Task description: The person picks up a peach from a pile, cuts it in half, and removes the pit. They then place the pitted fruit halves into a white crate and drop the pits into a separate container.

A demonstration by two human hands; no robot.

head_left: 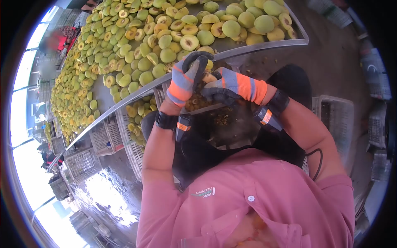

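My left hand (pixel 188 76), in an orange and grey glove with dark fingers, is closed round a yellow-green peach (pixel 209 65), mostly hidden by the fingers. Close beside it, my right hand (pixel 233 87) in a matching glove has its fingers curled together. A small tan piece (pixel 209 77) shows at its fingertips, too covered to name. Both hands are at the near edge of a metal table (pixel 231 51). Heaped on that table are many green and yellow peaches (pixel 165 41), whole and halved, some with brown pits showing.
Below the table edge stands a crate (pixel 128 134) with more peach pieces. Other plastic crates (pixel 82 163) are on the wet floor at left, and a pale crate (pixel 337 124) stands at right. Another person in red (pixel 68 39) is at the table's far left side.
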